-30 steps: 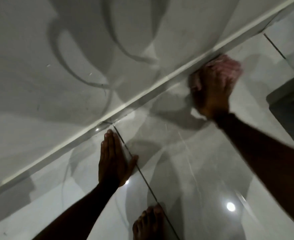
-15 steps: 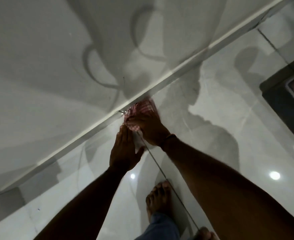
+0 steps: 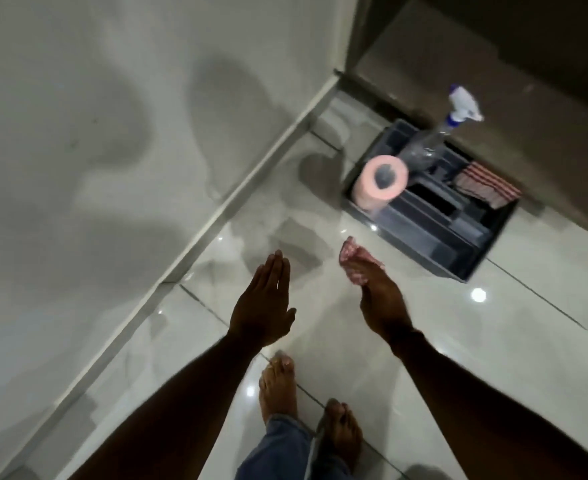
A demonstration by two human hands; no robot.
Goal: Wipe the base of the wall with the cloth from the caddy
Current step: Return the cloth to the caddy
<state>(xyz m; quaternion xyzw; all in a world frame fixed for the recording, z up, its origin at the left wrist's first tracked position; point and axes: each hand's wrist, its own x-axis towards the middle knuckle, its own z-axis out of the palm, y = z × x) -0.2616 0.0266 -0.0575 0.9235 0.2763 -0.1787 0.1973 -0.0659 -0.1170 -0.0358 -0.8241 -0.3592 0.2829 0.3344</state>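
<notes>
My right hand [image 3: 379,299] is raised above the glossy floor tiles and holds a red-and-white checked cloth [image 3: 351,254] that sticks out past the fingers. It hovers just short of the dark grey caddy [image 3: 465,251], apart from the wall. My left hand [image 3: 264,303] is flat and empty, fingers together, in the air to the left of the right hand. The white baseboard [image 3: 216,216] runs diagonally from lower left to the corner at upper right.
In the caddy stand a pink paper roll [image 3: 382,185], a clear spray bottle [image 3: 458,109] with a white-and-blue nozzle, and a second striped red cloth [image 3: 486,185]. A brown cabinet [image 3: 528,81] rises behind it. My bare feet [image 3: 278,386] are on the tiles below.
My right hand has left the baseboard with the cloth and swung right toward the caddy. My left hand has lifted off the floor. The view has turned right, bringing the caddy into sight.
</notes>
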